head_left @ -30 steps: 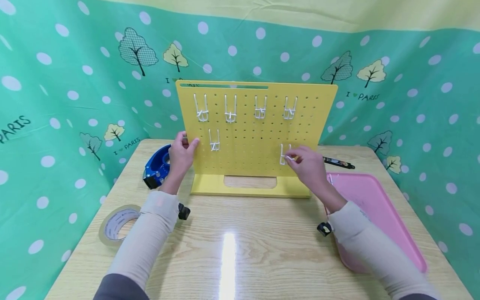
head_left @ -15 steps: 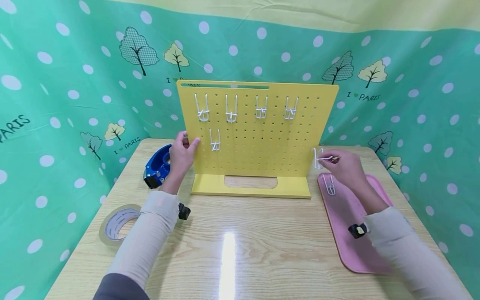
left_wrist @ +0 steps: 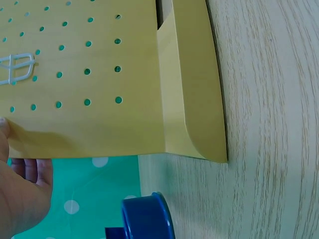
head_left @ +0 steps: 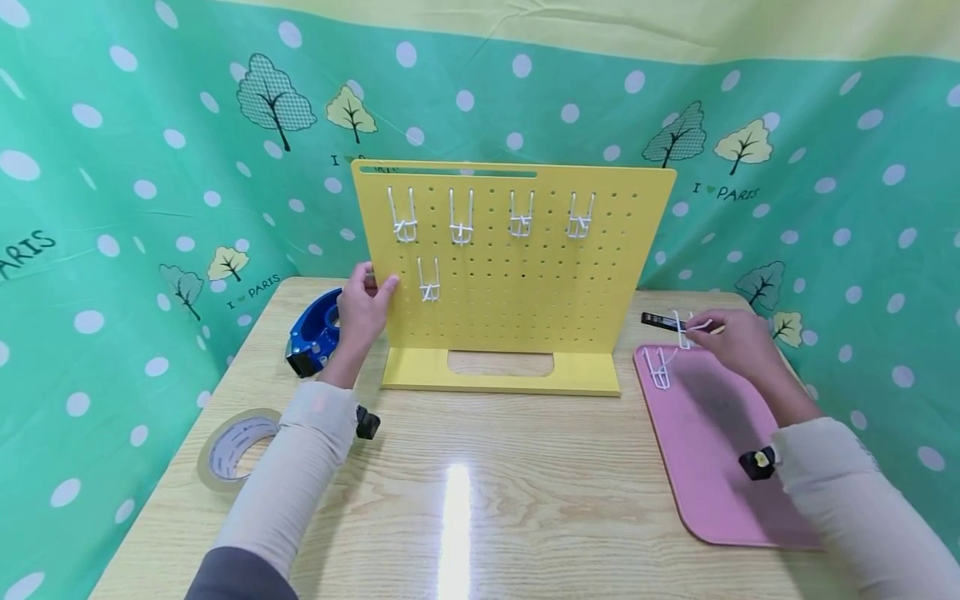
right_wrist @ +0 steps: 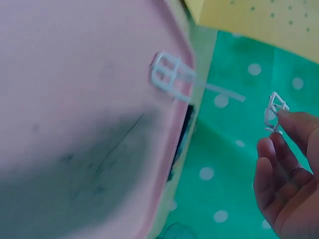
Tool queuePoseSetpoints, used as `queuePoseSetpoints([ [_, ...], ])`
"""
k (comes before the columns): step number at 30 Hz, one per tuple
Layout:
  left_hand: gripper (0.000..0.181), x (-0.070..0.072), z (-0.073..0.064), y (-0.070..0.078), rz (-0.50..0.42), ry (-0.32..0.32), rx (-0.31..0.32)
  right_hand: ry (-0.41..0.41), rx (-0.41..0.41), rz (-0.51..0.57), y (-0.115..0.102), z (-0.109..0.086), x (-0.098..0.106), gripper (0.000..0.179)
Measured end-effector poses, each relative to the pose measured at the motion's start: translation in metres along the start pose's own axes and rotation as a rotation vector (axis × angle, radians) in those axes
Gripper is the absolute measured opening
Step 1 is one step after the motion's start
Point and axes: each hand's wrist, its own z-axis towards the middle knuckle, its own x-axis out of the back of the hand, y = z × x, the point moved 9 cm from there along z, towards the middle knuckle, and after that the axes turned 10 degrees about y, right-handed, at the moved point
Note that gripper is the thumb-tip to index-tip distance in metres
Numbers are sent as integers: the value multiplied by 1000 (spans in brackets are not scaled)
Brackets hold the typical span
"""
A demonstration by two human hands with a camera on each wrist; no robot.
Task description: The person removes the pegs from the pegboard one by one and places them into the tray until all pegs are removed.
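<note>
A yellow pegboard [head_left: 495, 312] stands upright on its base, with several white wire hooks hung on it, one of them a lower-left hook [head_left: 429, 282]. My left hand [head_left: 363, 310] grips the board's left edge, thumb on the front face and fingers behind. Over the far end of the pink tray [head_left: 712, 492], my right hand [head_left: 738, 340] pinches a white wire hook [right_wrist: 273, 113] between thumb and fingers. Another wire hook [head_left: 657, 369] lies in the tray's far left corner, its prongs across the rim in the right wrist view.
Behind the tray lies a black marker [head_left: 660, 322], partly hidden by the hook and hand. A blue tape dispenser [head_left: 313, 337] and a roll of tape [head_left: 217, 454] sit on the wooden table [head_left: 525, 475] at the left. A green dotted curtain [head_left: 465, 125] hangs behind.
My right hand has drawn away from the pegboard's lower right and moved right with the wire hook, now over the tray's far end. My left hand stays on the board's edge.
</note>
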Motion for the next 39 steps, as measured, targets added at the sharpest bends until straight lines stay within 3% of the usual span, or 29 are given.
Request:
queuePoseSetpoints([
  [12, 40, -1, 0, 0, 3, 5, -8, -160, -87, -42, 51, -16, -37, 26],
  [27, 40, -1, 1, 0, 8, 1, -7, -196, -73, -92, 70, -16, -64, 31],
  [39, 40, -1, 0, 0, 6, -6, 1, -208, -135, -80, 75, -20, -69, 32],
])
